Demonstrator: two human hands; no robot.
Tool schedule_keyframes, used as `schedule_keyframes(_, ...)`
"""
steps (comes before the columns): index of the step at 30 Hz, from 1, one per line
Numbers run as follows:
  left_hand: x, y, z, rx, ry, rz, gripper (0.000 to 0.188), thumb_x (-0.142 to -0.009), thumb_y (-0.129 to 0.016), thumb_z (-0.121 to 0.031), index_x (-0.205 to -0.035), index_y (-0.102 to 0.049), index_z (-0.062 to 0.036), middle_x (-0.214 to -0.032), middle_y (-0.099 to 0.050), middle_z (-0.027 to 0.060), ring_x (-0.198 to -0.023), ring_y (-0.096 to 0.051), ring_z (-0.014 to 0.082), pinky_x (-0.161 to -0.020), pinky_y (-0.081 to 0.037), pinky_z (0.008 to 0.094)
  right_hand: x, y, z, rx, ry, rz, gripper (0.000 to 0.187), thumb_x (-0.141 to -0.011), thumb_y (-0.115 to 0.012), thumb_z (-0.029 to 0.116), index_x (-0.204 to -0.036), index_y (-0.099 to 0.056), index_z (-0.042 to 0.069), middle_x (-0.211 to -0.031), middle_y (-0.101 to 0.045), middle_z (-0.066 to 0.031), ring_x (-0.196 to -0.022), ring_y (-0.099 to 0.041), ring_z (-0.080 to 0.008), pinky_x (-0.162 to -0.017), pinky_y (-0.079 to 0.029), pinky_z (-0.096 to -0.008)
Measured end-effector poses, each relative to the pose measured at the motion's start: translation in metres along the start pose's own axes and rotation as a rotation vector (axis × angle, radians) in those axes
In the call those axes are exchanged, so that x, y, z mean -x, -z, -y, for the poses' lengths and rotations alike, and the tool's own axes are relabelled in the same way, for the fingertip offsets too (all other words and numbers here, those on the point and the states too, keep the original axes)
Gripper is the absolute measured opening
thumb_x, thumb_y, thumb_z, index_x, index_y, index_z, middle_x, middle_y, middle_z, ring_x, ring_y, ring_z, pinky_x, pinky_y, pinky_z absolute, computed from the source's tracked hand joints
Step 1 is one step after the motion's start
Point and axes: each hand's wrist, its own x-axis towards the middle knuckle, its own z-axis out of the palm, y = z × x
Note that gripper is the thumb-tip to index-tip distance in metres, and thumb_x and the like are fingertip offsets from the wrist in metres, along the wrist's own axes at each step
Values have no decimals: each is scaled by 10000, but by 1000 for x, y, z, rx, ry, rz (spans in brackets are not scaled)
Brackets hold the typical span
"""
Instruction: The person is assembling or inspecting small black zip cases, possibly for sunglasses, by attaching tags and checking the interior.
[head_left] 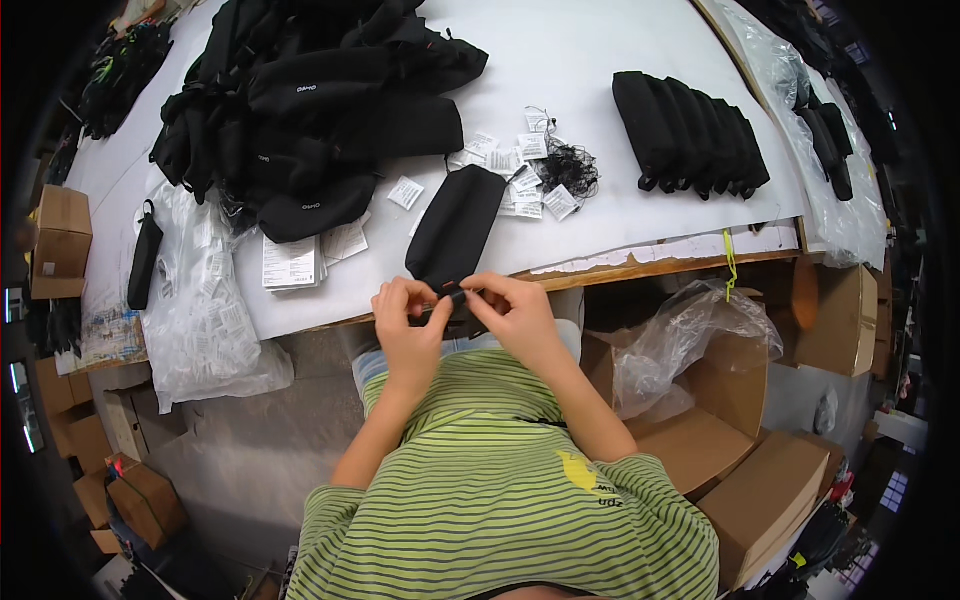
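Note:
A black fabric pouch (455, 225) lies at the table's near edge, its lower end between my hands. My left hand (410, 318) is closed, thumb and fingers pinching the pouch's end from the left. From the right, my right hand (513, 312) pinches the same end, with a small red bit showing there. Just beyond the pouch are scattered white tags (507, 160) and a tangle of thin black cords (570, 168). To its left sits a stack of white printed cards (291, 264).
A large heap of black pouches (310, 110) covers the table's far left. A row of black pouches (688, 135) stands at the right. A clear plastic bag of tags (205, 310) hangs over the left edge. Below right is an open cardboard box (700, 420) with plastic film (690, 340).

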Motion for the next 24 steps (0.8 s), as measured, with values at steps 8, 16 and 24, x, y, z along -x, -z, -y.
schedule_keyframes(8, -8, 22, 5, 26, 123, 251, 105, -708, -698, -39, -805, -671, -11, -676, -545, 11, -622, -440, 137, -622, -368, 278, 4, -7, -12, 226, 244, 44, 141, -791, -673, 128, -904, -683, 44, -716, -634, -92, -582, -590, -212, -543, -463, -316)
schedule_keyframes(16, -10, 23, -1, 211, 121, 219, 72, -822, -636, -27, -873, -616, 20, -842, -613, 35, -670, -504, 91, -633, -408, 204, 10, -13, -3, -9, 11, 10, 136, -830, -654, 119, -934, -643, 32, -648, -563, -36, -539, -512, -118, -510, -399, -252)
schedule_keyframes(24, -8, 25, -13, 737, 241, 151, 60, -922, -569, -70, -918, -557, -11, -788, -552, 2, -643, -467, 55, -602, -366, 186, 2, 12, -17, -574, -68, 113, 122, -866, -648, 94, -946, -574, 40, -765, -606, 22, -621, -466, -15, -568, -341, -156)
